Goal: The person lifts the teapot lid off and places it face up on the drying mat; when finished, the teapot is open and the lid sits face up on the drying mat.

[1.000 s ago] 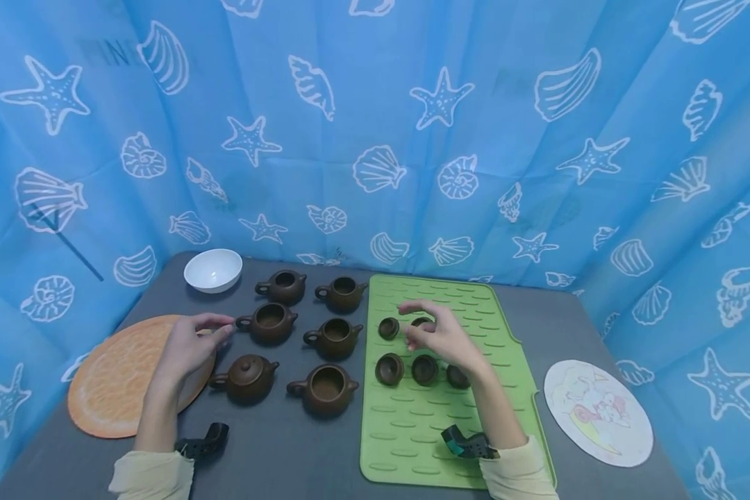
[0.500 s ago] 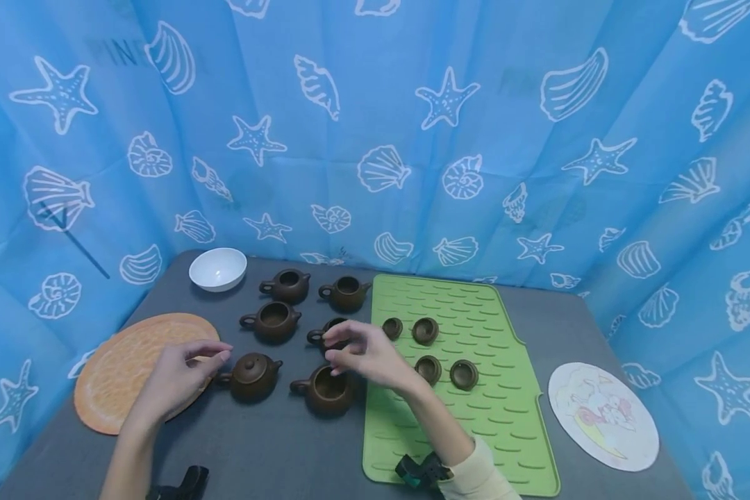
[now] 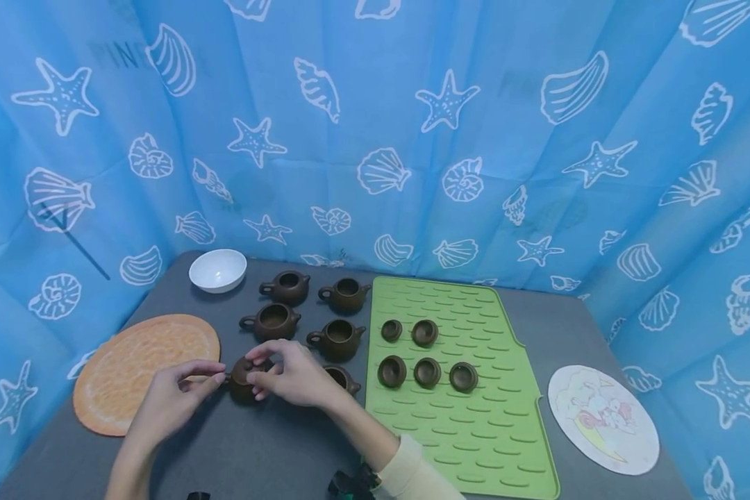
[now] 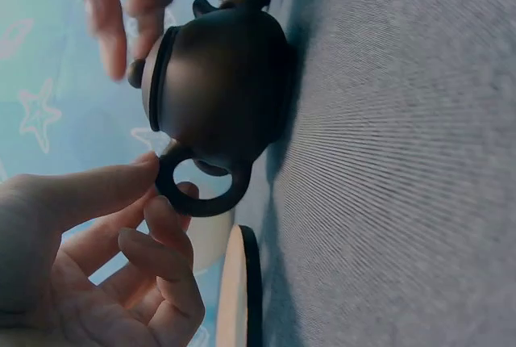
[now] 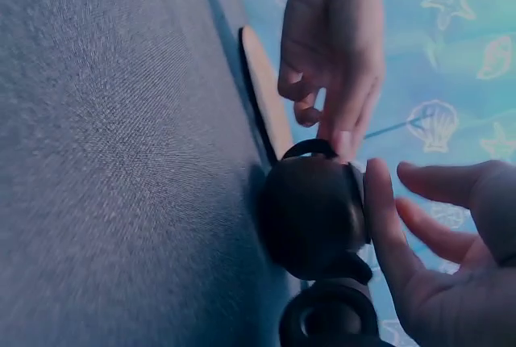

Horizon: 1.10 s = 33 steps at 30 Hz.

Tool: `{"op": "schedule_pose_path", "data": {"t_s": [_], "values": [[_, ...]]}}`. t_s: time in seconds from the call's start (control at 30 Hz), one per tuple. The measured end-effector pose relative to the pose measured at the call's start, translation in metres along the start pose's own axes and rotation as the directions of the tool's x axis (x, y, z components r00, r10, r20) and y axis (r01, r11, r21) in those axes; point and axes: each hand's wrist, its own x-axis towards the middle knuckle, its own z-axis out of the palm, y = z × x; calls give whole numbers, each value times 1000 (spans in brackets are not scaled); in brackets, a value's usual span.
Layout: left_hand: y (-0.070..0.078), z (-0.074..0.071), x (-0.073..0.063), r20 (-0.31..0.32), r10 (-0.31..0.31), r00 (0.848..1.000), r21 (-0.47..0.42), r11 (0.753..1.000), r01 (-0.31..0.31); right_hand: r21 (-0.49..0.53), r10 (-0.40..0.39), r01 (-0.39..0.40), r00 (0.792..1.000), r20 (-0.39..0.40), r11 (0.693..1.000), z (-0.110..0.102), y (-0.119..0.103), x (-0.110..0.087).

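A brown clay teapot (image 3: 240, 390) with its lid on stands on the grey table. My left hand (image 3: 171, 399) pinches its ring handle (image 4: 208, 206), thumb on the near side and a finger behind. Over the lid (image 4: 153, 81) is my right hand (image 3: 296, 375), its thumb and fingers spread to either side of the lid's knob (image 4: 135, 74). In the right wrist view a gap shows between the right thumb and fingers, and the knob is hidden there. The teapot's spout is behind the right hand in the head view.
Several lidless brown teapots (image 3: 273, 322) stand behind and beside the lidded one; the right forearm partly covers one. Several loose lids (image 3: 427, 373) lie on a green mat (image 3: 450, 430). A white bowl (image 3: 217, 271), an orange round mat (image 3: 144, 368) and a white round mat (image 3: 603, 420) lie around.
My right hand has moved left from over the mat to the teapot's lid, uncovering the loose lids. My left hand has come down to the teapot's handle and taken hold of it.
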Motion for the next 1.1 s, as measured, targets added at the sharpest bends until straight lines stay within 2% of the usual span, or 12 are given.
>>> {"op": "schedule_pose_path", "data": {"t_s": [0.13,0.23,0.43,0.57,0.87,1.1], "values": [[-3,2,-1,-5,-10,1000,5,1000,10,-78,21,-27,996,-83,997,10,2,9],[-4,3,-1,-2,-30,1000,-16,999,30,-125,28,-43,993,-116,991,13,2,13],[-6,4,0,-4,-43,999,-43,998,43,-150,32,-50,992,-121,987,12,2,14],[-6,4,0,0,-49,999,-54,997,49,-115,18,-31,994,-112,993,8,0,10],[-4,4,-2,2,-72,997,-72,995,72,-93,-38,32,997,-64,995,-17,-12,-20],[-7,4,-1,-8,-76,997,-81,994,75,-106,-64,55,994,-87,993,-61,-16,-56]]}}
